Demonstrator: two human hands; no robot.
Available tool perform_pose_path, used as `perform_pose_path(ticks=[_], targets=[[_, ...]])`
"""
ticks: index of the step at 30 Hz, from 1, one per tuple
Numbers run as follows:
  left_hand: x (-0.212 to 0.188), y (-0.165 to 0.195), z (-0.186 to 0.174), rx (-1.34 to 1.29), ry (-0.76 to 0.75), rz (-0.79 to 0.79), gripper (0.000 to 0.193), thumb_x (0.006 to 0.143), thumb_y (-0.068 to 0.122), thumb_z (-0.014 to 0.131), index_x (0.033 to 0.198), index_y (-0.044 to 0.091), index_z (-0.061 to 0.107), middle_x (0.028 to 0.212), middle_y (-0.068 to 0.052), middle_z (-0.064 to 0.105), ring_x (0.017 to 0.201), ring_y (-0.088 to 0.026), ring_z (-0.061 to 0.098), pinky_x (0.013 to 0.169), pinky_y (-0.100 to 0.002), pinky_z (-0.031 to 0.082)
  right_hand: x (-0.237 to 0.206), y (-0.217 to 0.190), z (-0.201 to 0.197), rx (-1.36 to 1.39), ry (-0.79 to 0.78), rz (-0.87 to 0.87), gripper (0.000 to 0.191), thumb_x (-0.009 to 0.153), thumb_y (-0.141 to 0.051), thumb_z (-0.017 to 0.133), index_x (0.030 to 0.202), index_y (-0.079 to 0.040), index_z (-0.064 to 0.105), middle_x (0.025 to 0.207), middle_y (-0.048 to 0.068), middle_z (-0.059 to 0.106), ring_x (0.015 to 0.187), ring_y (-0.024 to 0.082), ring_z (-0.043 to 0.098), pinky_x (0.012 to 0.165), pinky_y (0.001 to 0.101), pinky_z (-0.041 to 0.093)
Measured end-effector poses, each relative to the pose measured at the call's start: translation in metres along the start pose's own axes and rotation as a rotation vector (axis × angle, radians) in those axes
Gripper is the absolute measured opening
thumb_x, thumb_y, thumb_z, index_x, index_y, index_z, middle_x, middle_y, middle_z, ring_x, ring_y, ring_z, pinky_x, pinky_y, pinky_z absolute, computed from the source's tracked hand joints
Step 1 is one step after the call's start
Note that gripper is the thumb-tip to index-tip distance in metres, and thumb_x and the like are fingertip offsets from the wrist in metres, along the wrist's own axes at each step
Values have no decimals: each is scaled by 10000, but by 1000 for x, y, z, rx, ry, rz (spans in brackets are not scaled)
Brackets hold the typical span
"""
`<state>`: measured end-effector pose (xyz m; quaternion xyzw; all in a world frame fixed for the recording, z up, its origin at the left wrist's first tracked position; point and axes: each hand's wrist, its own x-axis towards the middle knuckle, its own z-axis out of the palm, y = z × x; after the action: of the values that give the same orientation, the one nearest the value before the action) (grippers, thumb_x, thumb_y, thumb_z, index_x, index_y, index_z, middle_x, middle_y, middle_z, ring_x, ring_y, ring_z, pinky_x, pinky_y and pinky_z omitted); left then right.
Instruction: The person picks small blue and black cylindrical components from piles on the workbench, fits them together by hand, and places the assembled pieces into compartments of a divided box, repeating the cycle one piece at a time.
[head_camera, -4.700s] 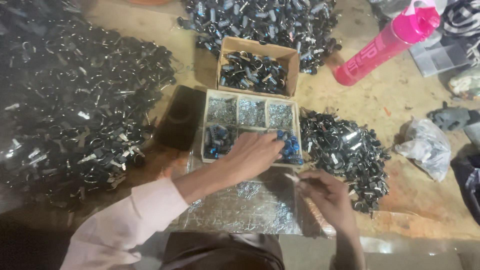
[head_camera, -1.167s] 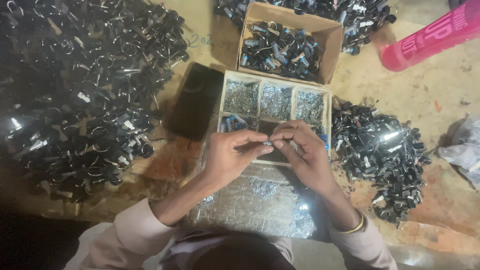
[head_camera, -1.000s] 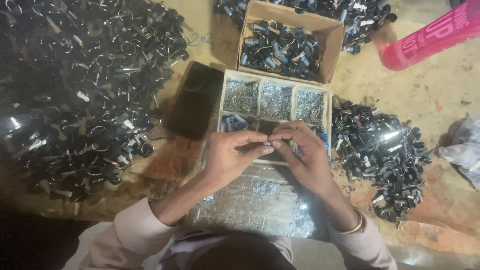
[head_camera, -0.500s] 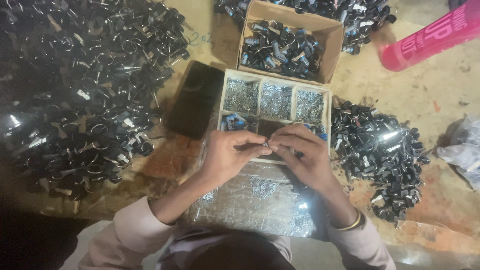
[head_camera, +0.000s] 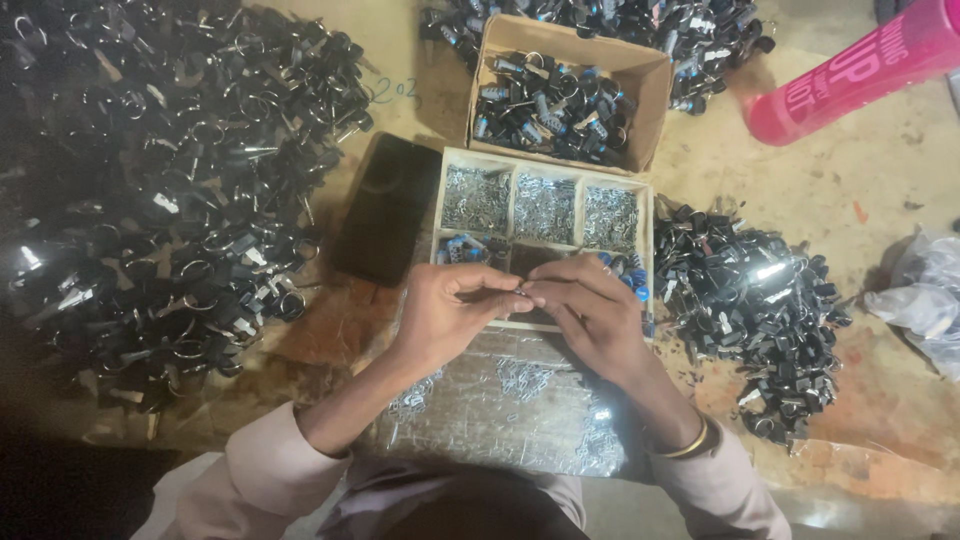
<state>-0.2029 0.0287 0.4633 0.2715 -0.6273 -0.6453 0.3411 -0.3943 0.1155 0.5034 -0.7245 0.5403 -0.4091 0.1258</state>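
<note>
Broadly, the wooden worktop (head_camera: 800, 190) is taken over by heaps of small black-and-metal keyring parts: the largest heap (head_camera: 170, 190) fills the whole left side, a smaller heap (head_camera: 755, 320) sits to the right of the person, and another (head_camera: 610, 20) runs along the top edge behind a cardboard box (head_camera: 565, 95) that is itself full of the same dark pieces. A pink bottle (head_camera: 860, 70) lies tilted at the upper right, and a crumpled plastic bag (head_camera: 925, 305) rests at the right edge. Nearer in, a black phone (head_camera: 385, 220) lies flat just left of a divided wooden tray (head_camera: 545, 215), whose upper compartments hold small silvery metal bits and whose lower ones hold some blue-and-dark pieces. A clear plastic sheet (head_camera: 510, 410) strewn with more silvery bits lies between the tray and the person's lap. Over the near edge of the tray, the left hand (head_camera: 445, 320) and the right hand (head_camera: 595, 315) meet fingertip to fingertip, each with thumb and forefinger pressed together on a tiny metal piece (head_camera: 522, 291) held between them; it is too small to tell its exact shape. Judging from this, the step in hand looks like the fitting together of one small part, done in the air just above the tray. The next move would seem to call for a fine, steady twist or push at the fingertips without loosening either pinch, since a dropped piece would vanish among the loose bits below.
</note>
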Motion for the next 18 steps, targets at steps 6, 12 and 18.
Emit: perform_pose_path(ticks=[6, 12, 18], targets=[[-1, 4, -1, -10, -10, 11, 175, 853, 50, 821, 998, -38, 776, 945, -106, 812, 868, -117, 787, 745, -235, 653, -2, -1, 5, 44, 32, 44, 138, 903, -6, 754, 1037, -31, 740, 1072, 88, 724, 974, 232, 688, 838, 324, 545], [1, 10, -1, 81, 9, 19, 195, 832, 66, 838, 1006, -9, 797, 987, -97, 817, 851, -119, 774, 720, -248, 638, -3, -6, 3, 54, 113, 179, 128, 955, 28, 705, 1074, -18, 710, 1104, 102, 736, 1021, 237, 715, 893, 342, 563], [-1, 12, 2, 77, 25, 30, 197, 841, 55, 830, 1024, 3, 783, 1017, -91, 814, 917, -117, 779, 791, -250, 638, 0, -11, -3, 17, 32, 158, 169, 918, 42, 716, 1077, -13, 708, 1086, 98, 728, 1010, 237, 697, 856, 329, 565]])
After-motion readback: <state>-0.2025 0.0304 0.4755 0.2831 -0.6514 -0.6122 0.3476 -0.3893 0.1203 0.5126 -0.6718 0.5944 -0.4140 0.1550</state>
